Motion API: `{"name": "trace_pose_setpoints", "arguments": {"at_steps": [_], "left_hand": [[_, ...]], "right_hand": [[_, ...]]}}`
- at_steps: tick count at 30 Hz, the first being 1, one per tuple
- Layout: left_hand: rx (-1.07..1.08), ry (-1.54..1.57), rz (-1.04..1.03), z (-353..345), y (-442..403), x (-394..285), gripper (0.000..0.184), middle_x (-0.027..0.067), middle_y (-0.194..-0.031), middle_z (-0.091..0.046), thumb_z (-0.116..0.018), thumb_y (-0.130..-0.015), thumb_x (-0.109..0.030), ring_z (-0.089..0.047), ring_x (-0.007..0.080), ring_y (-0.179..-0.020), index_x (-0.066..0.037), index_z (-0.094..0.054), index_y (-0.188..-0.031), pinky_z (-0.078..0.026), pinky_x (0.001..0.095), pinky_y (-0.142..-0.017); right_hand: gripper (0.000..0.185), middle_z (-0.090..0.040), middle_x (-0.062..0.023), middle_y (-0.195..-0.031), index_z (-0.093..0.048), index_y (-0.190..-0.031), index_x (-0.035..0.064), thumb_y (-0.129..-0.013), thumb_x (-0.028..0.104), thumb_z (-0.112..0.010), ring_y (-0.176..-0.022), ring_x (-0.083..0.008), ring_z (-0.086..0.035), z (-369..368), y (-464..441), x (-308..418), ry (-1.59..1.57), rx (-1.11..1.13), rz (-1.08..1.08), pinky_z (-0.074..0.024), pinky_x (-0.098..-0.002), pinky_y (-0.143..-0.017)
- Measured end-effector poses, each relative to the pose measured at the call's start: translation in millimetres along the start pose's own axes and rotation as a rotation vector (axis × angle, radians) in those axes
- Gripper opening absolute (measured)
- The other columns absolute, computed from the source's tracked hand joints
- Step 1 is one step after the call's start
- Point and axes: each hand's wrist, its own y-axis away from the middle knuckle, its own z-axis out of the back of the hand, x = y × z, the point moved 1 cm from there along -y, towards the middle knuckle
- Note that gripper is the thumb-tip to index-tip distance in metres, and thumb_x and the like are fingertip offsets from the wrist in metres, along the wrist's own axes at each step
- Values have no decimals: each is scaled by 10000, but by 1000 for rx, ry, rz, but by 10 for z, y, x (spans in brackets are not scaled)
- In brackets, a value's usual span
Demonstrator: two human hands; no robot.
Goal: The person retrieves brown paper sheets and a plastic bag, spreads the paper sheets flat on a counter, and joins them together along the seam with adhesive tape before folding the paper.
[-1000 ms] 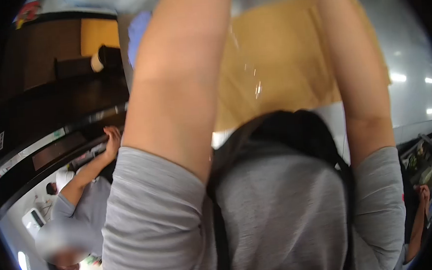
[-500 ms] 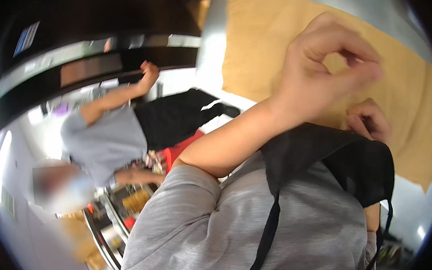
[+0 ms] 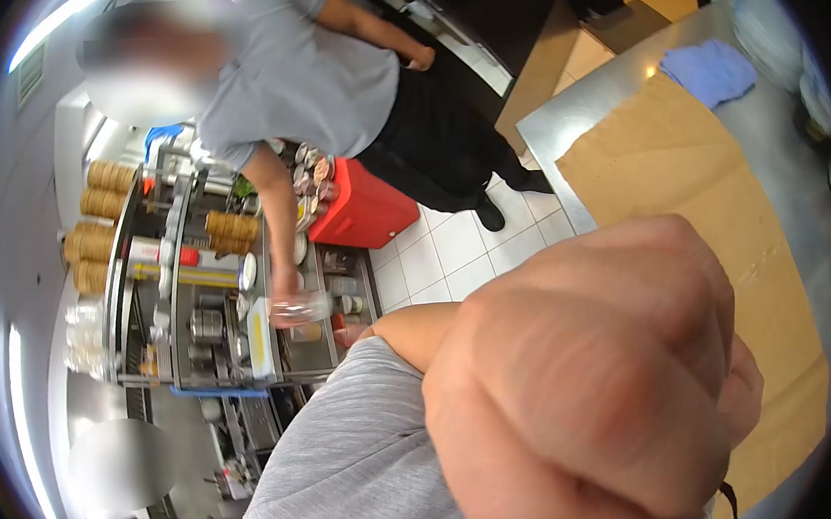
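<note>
Close to the camera, my right hand [image 3: 575, 383] looms large and blurred, with its fingers curled in. Behind it my left hand [image 3: 743, 394] is mostly covered, and only some bent fingers show at its right edge. The two hands overlap in view; whether they touch, and what they hold, is hidden. Below and beyond them a creased brown sheet [image 3: 667, 163] lies on a steel table [image 3: 569, 122]. A folded blue cloth [image 3: 710, 72] rests past the sheet's upper edge.
A person in a grey shirt [image 3: 305, 85] stands left of the table, one hand at a clear container [image 3: 302, 308]. Near them are a red bin [image 3: 369, 205] and a metal shelf rack [image 3: 186, 321]. Clear plastic [image 3: 768, 33] sits at the table's upper right.
The view has swung towards the floor and shelves on the left. My hands have come up close to the camera, overlapping, where they were apart over the brown sheet.
</note>
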Motion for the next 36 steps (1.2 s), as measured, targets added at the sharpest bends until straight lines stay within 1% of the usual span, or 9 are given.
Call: {"name": "trace_pose_setpoints", "arguments": {"at_steps": [10,16,19,28,30,32,34,35,36], "left_hand": [[232,-247,222,-405,-287,-179,208,58,-745,-529,-688,-708,-200,-511,124,-529,-71,-559,-808,-421,258,-540],[329,-338,211,-767,-399,-396,261,53,-776,-529,-693,-729,-233,-525,111,-542,-80,-565,-897,-458,263,-586],[372,-381,207,-915,-480,-533,290,50,-791,-529,-696,-740,-250,-533,105,-548,-84,-568,-941,-477,266,-608],[438,-438,83,-1157,-693,-835,377,33,-792,-509,-711,-731,-321,-538,97,-549,-90,-578,-998,-504,285,-621],[809,-624,224,-1314,-923,-1064,362,89,-805,-564,-675,-761,-341,-566,160,-609,-65,-598,-983,-499,331,-660],[1050,-1005,197,-1337,-1238,-1492,382,148,-848,-605,-628,-793,-349,-589,215,-693,-24,-600,-992,-485,373,-715],[542,-1581,-158,-1326,-1357,-2017,367,180,-939,-603,-523,-841,-276,-579,237,-823,34,-576,-1029,-450,366,-801],[244,-1795,-210,-1319,-1408,-2283,366,195,-984,-602,-471,-865,-239,-575,248,-888,63,-564,-1048,-433,363,-845],[352,-1612,-339,-1306,-1525,-2441,284,145,-920,-633,-489,-871,-112,-595,171,-821,76,-548,-1075,-468,252,-736]], "right_hand": [[322,-548,-42,-719,-618,-826,43,-548,36,-782,-554,-136,-498,595,109,395,-9,51,42,-358,-231,-474],[318,-552,-51,-710,-617,-809,35,-541,10,-788,-524,-129,-492,1006,262,768,16,79,143,-328,-229,-446],[316,-550,-54,-690,-617,-799,30,-535,-6,-788,-520,-128,-494,1034,369,843,-30,-8,149,-324,-227,-437],[233,-569,-51,-675,-627,-763,41,-578,3,-764,-545,-145,-519,1159,457,1091,-45,-46,182,-381,-244,-455],[182,-570,-62,-672,-626,-761,38,-620,0,-734,-578,-167,-540,1115,481,1072,-195,79,161,-408,-253,-487],[164,-571,-63,-676,-623,-763,34,-634,-10,-716,-584,-175,-544,1143,441,1096,-176,81,135,-416,-258,-504],[129,-558,-58,-672,-604,-750,10,-653,-27,-682,-574,-163,-531,1223,456,1053,-111,81,101,-407,-253,-523],[129,-558,-58,-672,-604,-750,10,-653,-27,-682,-574,-163,-531,1273,479,1030,-113,80,141,-407,-253,-523],[118,-542,-54,-657,-593,-733,2,-657,-19,-681,-565,-146,-517,1321,504,1016,-42,-73,24,-390,-244,-511]]}}
